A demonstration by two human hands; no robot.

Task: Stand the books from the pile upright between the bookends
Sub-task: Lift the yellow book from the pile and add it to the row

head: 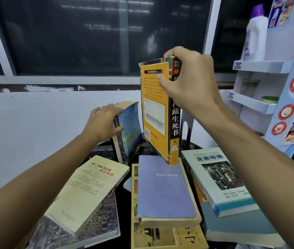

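Note:
My right hand grips the top of an orange book with a black spine and holds it upright above the pile. Its lower corner hangs just over a flat purple book. My left hand presses against a blue paperback that stands leaning and bowed at the back left. A black metal bookend shows behind the orange book, at its right. Flat books lie in the pile: a cream one at left, a white-and-blue one at right.
The books lie on a dark round table. A white wall and a dark window are behind. At right stands a cardboard display shelf with a white bottle with a purple cap.

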